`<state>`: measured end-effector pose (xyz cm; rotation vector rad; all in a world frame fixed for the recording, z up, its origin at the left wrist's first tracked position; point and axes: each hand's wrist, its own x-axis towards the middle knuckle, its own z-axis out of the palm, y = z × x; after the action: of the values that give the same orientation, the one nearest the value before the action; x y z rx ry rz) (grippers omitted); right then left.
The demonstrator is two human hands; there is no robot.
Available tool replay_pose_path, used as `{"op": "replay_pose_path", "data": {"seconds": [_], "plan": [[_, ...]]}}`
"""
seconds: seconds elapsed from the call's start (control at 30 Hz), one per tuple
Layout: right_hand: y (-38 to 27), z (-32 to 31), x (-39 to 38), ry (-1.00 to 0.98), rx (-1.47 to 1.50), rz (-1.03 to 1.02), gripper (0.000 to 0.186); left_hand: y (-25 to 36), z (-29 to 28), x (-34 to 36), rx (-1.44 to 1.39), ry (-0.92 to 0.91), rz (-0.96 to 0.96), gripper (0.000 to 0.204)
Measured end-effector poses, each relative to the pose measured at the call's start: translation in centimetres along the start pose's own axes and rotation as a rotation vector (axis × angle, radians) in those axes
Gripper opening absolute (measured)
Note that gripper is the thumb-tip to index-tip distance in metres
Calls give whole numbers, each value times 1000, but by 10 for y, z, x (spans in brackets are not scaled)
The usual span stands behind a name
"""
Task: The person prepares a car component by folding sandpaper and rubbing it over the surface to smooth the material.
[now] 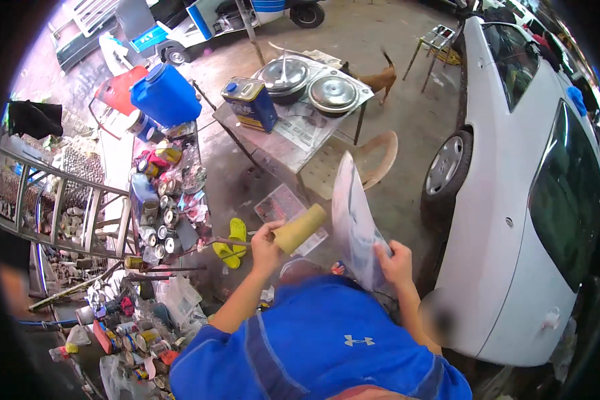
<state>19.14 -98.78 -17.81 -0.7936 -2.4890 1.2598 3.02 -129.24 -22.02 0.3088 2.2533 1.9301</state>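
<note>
My left hand (267, 250) is closed around the near end of a yellow-tan cylinder (303, 227), which looks like a roll of sandpaper or paper. The roll points up and to the right. In my right hand (396, 265) is a thin, curved, whitish panel (355, 217) with greyish patches, gripped at its lower right edge. It stands tilted beside the far end of the roll, seemingly apart from it. What the panel is made of I cannot tell. My fingertips are partly hidden behind both things.
A table (283, 152) ahead bears a blue rectangular can (250, 105) and lidded pots (333, 95). Beside it stands a plastic chair (380, 159). Left lie yellow-green clogs (235, 241), paint cans (169, 217) and a ladder (90, 215). A white car (493, 267) flanks my right; a dog (381, 79) is beyond.
</note>
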Motion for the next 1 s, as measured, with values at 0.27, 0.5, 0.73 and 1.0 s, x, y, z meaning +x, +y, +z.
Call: {"op": "replay_pose_path", "data": {"seconds": [0.27, 0.5, 0.73, 1.0], "plan": [[-43, -23, 101, 119, 344, 8, 56, 26, 20, 54, -145, -75, -143, 17], [13, -138, 135, 831, 1022, 124, 46, 55, 77, 123, -197, -818, -199, 18], [154, -314, 56, 1575, 1244, 175, 89, 99, 196, 179, 86, -1374, -265, 38], [294, -421, -22, 1695, 1313, 113, 88, 148, 410, 219, -13, -1178, 106, 19]]}}
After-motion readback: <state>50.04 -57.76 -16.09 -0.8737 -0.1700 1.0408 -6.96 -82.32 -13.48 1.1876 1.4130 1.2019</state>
